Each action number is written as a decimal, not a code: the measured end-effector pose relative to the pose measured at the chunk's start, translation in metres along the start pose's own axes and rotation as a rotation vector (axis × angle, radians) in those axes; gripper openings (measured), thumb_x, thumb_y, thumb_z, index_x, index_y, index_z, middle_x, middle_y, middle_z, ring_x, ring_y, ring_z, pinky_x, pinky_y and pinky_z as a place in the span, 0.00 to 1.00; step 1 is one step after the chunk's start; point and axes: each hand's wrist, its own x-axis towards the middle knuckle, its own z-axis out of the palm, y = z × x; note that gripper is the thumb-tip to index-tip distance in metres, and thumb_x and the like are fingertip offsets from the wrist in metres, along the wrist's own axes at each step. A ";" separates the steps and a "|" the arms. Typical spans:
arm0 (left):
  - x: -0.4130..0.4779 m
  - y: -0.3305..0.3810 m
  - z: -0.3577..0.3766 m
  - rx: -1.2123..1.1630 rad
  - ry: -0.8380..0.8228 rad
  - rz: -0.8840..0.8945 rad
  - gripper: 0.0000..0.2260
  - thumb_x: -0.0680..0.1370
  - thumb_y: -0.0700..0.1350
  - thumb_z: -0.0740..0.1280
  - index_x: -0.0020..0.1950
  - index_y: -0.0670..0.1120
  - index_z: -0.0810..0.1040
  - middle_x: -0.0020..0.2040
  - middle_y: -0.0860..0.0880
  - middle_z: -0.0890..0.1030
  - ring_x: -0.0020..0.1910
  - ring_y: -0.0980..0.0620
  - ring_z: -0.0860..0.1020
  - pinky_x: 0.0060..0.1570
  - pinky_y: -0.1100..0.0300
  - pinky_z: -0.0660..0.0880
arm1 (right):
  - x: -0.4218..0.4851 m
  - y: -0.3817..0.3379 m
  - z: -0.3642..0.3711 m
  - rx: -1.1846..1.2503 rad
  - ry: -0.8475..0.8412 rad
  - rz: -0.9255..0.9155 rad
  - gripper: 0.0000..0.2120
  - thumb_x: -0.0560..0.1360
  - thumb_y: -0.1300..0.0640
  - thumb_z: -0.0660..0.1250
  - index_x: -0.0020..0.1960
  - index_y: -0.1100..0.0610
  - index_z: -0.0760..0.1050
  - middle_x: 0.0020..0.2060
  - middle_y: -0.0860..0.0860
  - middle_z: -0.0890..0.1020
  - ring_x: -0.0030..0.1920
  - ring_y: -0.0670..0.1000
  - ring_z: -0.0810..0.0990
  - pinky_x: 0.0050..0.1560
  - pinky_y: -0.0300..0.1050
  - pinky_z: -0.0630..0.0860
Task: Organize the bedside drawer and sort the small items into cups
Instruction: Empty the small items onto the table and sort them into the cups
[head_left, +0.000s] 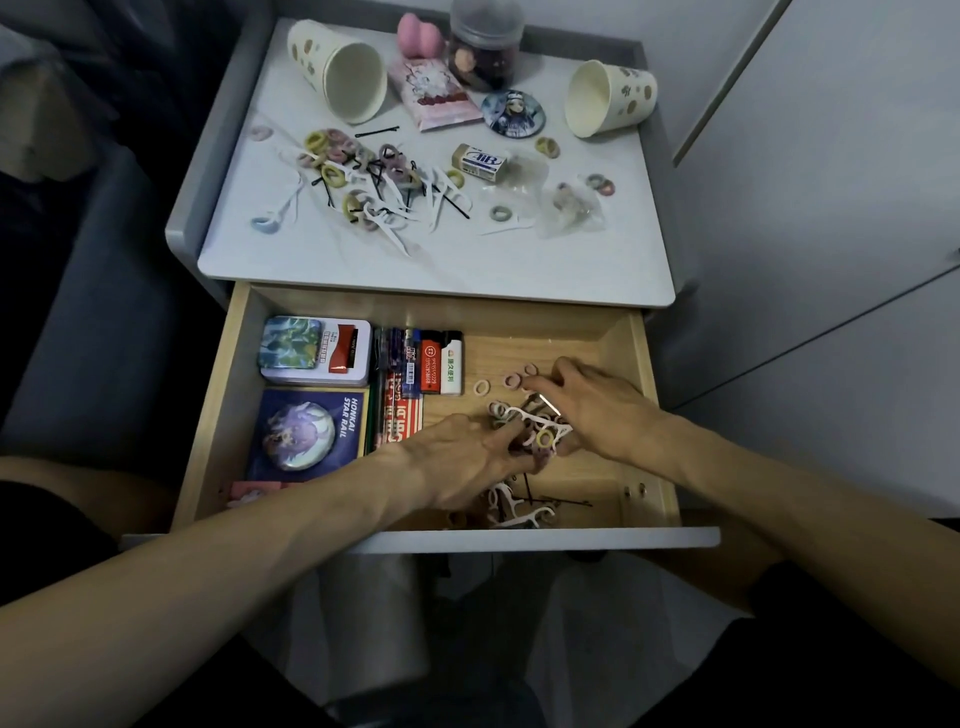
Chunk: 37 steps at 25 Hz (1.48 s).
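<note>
1. Drawer (545, 338): pulled open below the table (415, 270). Both hands are in its right half.
2. Mixed pile (530, 415) of hair ties and floss picks: lies on the drawer floor, right of centre, between the two hands.
3. Left hand (462, 462): fingers curled into the near-left side of the mixed pile, gripping part of it.
4. Right hand (602, 410): fingers bent over the far-right side of the mixed pile, thumb against its near side, gripping it.
5. Stray floss picks (514, 506) and a hairpin: near the drawer's front edge.
6. First cup (337, 67): on its side at the table's far-left corner.
7. Second cup (610, 98): on its side at the far-right corner.
8. Scattered hair ties (343, 156): left of table centre, mixed with floss picks and hairpins.
9. Tin (314, 351) and lighters (441, 364): along the drawer's far-left edge.
</note>
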 end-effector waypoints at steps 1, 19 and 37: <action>0.000 -0.001 0.002 -0.012 0.019 0.000 0.30 0.79 0.41 0.63 0.77 0.57 0.56 0.70 0.41 0.64 0.60 0.42 0.73 0.52 0.50 0.75 | 0.000 0.000 0.000 0.013 0.004 0.005 0.43 0.69 0.49 0.77 0.77 0.47 0.57 0.66 0.56 0.67 0.66 0.57 0.70 0.64 0.52 0.71; 0.030 0.019 0.005 -0.059 -0.100 -0.224 0.37 0.79 0.62 0.63 0.80 0.50 0.50 0.74 0.37 0.63 0.61 0.40 0.73 0.58 0.49 0.71 | 0.007 0.002 0.004 0.039 0.068 -0.040 0.30 0.75 0.50 0.70 0.74 0.45 0.62 0.63 0.53 0.68 0.65 0.57 0.68 0.67 0.53 0.68; 0.015 -0.001 0.005 -0.172 0.067 -0.060 0.09 0.83 0.42 0.56 0.62 0.45 0.71 0.49 0.45 0.79 0.44 0.48 0.78 0.43 0.61 0.68 | 0.010 -0.018 -0.004 -0.135 0.022 -0.070 0.20 0.80 0.65 0.58 0.71 0.57 0.60 0.62 0.61 0.71 0.57 0.60 0.77 0.46 0.49 0.68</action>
